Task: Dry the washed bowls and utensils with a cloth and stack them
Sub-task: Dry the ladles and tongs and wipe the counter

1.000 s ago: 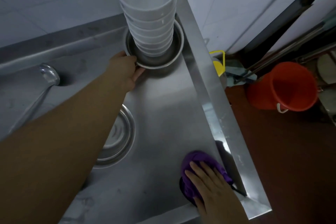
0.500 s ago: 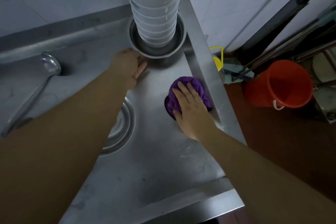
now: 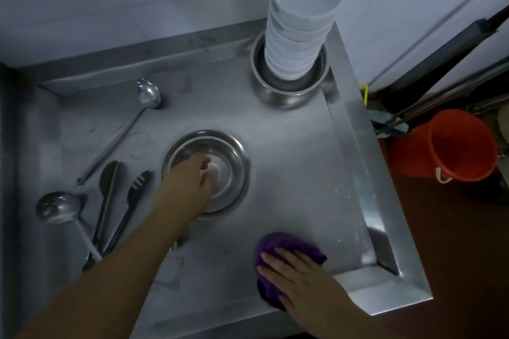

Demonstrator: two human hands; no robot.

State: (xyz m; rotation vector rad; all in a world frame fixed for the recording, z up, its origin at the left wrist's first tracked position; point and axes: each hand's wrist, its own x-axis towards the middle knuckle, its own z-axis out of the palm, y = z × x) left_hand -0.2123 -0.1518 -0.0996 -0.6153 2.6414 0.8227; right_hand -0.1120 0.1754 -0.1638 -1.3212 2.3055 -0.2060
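The left hand point(image 3: 192, 181) reaches into the shiny steel bowl point(image 3: 206, 172) at the middle of the counter point(image 3: 289, 173), fingers seemingly curled on its rim though blurred, while the right hand point(image 3: 300, 281) presses flat, fingers straight, on the purple cloth point(image 3: 278, 245) near the front edge.

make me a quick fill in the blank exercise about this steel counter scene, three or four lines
1. The right hand presses flat on a cloth coloured ____.
2. The tall stack of white bowls stands inside a ____ bowl.
3. The left hand reaches into the round steel bowl at the counter's ____.
4. The plastic bucket on the floor is ____.

Missing words: purple; steel; middle; orange
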